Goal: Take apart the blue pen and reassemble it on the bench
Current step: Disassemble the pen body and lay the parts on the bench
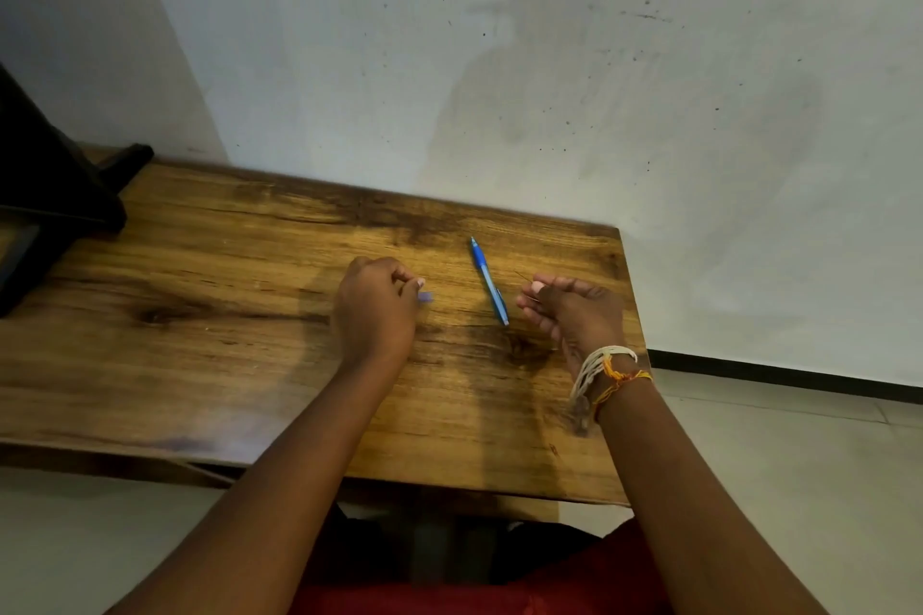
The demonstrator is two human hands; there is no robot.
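A blue pen body [488,280] lies on the wooden bench [249,265], tip pointing away from me, between my two hands. My left hand [374,310] hovers just left of it, fingers curled, pinching a small blue piece [425,297] that sticks out past the fingertips. My right hand [569,310] is to the right of the pen, fingers curled, pinching a thin dark refill-like rod [523,276] that points up and left. Thread bracelets sit on my right wrist.
A dark object [55,195] stands on the bench's far left end. A pale wall runs right behind the bench. The bench's right edge [632,315] lies just beyond my right hand, with floor tiles past it.
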